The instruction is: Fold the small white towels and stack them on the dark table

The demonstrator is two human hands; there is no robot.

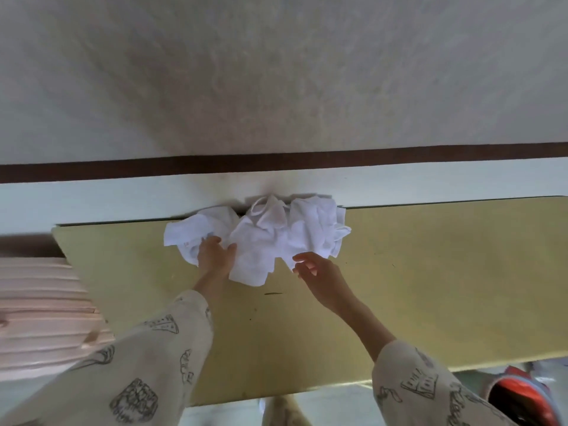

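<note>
- Lying crumpled against the wall at the far edge of the table (430, 287), the white towels (264, 238) are forming one loose heap, with no folded stack showing anywhere on the surface.
- The heap's long axis is running left to right along the far edge, so it is lying straight ahead of the person and spreading across both hands.
- The left hand (215, 253) is resting on the left part of the heap; its fingers are lying on and partly among the cloth, and whether they are pinching a fold is not something I can tell.
- The right hand (316, 270) is hovering just beside the near right edge of the heap, fingers loosely spread and holding nothing, possibly just brushing the hanging hem.
- The two hands are standing apart, with a drooping flap of towel lying between them.
- Judging from this, the left hand is the nearer one and already in contact, so separating a single towel is likely starting on that side, with the right hand coming in to catch a second corner.
- The tabletop is looking yellowish rather than dark here, so where the stack belongs is uncertain.
- Patterned sleeves (159, 364) are covering both forearms, and a pink ribbed object (40, 312) is sitting off the table's left end.
</note>
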